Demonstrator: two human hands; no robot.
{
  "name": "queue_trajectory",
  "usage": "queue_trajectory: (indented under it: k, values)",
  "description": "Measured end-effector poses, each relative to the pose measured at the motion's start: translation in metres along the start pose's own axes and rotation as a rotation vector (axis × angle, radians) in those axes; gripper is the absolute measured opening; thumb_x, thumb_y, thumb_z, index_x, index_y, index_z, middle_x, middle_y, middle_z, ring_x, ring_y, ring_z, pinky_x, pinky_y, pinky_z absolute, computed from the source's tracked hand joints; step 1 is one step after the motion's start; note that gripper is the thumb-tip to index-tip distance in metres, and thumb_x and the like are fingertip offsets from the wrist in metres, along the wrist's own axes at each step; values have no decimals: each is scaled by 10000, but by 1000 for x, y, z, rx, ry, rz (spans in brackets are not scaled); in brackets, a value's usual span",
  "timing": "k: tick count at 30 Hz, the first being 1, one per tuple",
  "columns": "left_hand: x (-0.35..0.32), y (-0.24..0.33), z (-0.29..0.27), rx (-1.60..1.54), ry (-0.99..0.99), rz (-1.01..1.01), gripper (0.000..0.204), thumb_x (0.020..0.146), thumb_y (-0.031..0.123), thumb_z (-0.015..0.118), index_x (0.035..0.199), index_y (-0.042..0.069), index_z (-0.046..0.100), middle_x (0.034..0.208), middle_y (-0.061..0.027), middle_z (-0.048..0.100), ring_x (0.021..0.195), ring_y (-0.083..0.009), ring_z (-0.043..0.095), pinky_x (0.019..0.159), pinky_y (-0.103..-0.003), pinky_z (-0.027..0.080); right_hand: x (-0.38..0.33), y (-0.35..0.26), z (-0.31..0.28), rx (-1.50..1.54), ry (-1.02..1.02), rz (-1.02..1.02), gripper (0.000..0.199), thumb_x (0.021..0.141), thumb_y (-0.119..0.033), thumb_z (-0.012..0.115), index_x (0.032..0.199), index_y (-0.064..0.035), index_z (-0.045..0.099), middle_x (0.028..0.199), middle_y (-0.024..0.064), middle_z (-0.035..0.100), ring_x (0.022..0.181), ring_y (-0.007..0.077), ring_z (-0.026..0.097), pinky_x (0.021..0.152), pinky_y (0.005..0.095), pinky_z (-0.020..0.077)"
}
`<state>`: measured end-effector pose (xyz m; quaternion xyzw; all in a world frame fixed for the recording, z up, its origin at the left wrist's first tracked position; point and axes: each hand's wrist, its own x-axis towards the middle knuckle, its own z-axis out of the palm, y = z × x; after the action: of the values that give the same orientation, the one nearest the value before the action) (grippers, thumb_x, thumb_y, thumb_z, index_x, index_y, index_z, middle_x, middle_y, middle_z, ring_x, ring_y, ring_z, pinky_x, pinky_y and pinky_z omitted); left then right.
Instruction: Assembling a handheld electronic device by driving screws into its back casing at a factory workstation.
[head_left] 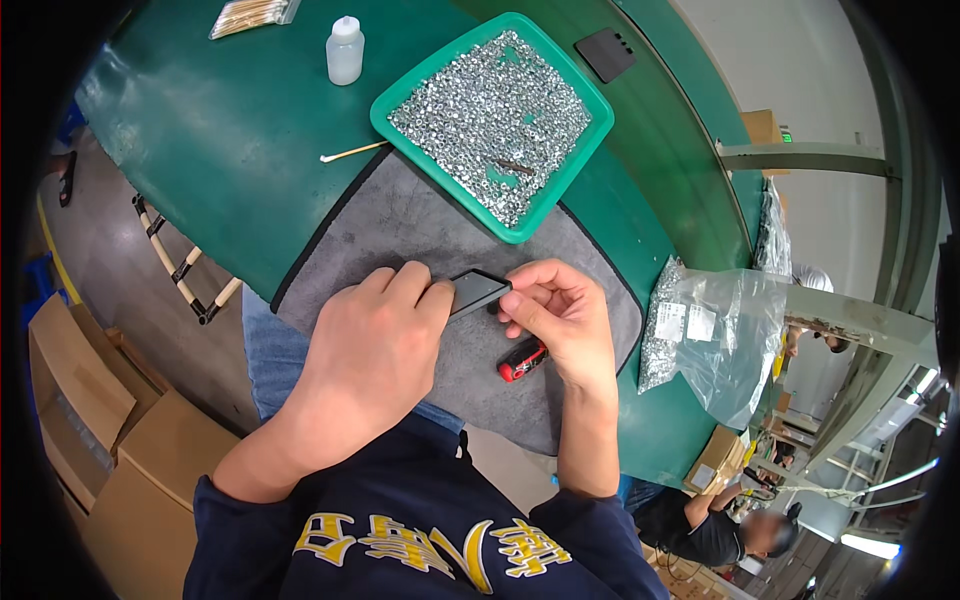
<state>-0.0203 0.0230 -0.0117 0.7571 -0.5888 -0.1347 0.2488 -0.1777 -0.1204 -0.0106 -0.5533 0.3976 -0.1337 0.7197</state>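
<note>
My left hand [378, 335] is closed on the left end of a small dark flat piece with a raised black rim [477, 290]. At its other end my right hand [565, 318] pinches a corner between thumb and fingers. The piece is held tilted above a grey cloth [350, 235], and my left fingers hide part of it. Just below my right fingers lies a short red-and-black tool handle [522, 358]; its full shape is partly covered. Beyond both hands stands a green tray [382, 112] filled with small shiny metal pieces [490, 110].
On the green table [220, 150] are a cotton swab [352, 153], a white-capped bottle [345, 55], a swab pack [252, 14] and a black plate [605, 54]. Right is a clear bag [725, 340] of metal parts. Cardboard boxes [150, 480] stand left; a co-worker [700, 525] sits right.
</note>
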Motion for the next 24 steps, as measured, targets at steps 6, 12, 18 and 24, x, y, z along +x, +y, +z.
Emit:
queue_trajectory:
  k: [6,12,18,24]
  values:
    - [0,1,1,19,-3,8,306,747,7,659,1047,72,668,947,-44,582,741,-225,579,654,-334,483,1,3,3,42,12,-19,143,847,65,708,979,21,675,822,82,701,717,104,634,642,211,532]
    - [1,1,-1,51,-24,26,294,760,16,653,1049,69,668,946,-38,581,735,-221,571,649,-328,481,-2,7,7,32,64,-53,127,844,74,689,960,26,674,808,94,701,710,114,637,646,212,533]
    - [2,4,0,86,-32,46,285,769,25,649,1050,66,670,951,-33,590,740,-218,570,647,-322,482,-4,10,7,40,79,-73,141,846,76,684,978,27,682,834,91,702,712,101,635,644,203,532]
    - [1,1,-4,71,-34,24,278,773,26,648,1047,67,672,964,-35,599,757,-224,576,668,-326,486,-18,-7,-2,-444,93,-234,210,811,19,752,1011,-5,692,950,79,693,817,140,649,716,248,538]
